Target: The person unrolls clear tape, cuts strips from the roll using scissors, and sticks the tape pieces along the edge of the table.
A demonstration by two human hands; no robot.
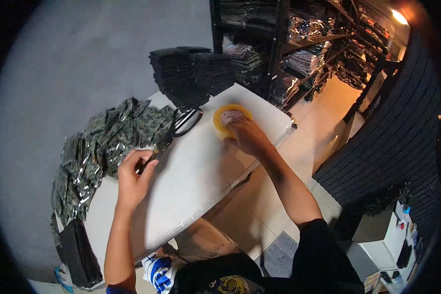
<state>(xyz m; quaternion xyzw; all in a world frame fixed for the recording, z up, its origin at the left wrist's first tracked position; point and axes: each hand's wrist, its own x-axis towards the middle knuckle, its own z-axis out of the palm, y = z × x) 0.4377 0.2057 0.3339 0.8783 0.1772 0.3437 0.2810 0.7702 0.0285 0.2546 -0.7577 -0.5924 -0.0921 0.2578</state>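
Note:
My left hand point(134, 174) is closed, thumb and fingers around one end of a dark, slim tool point(166, 141) that looks like scissors. A black-rimmed oval loop stands at its far end, above the white table point(181, 191). My right hand point(247, 134) reaches over the far part of the table, its fingers on the middle of a yellow roll of packing tape point(218, 125). Left of my left hand lies a heap of camouflage-patterned items in shiny clear plastic point(103, 132).
Stacks of folded black items point(191, 71) rise behind the table's far end. A black bundle point(79, 252) lies at the near left. Shelves point(304, 44) with wrapped goods stand at the back right. Along the right runs a dark ribbed surface point(387, 132), above a white cabinet point(384, 240).

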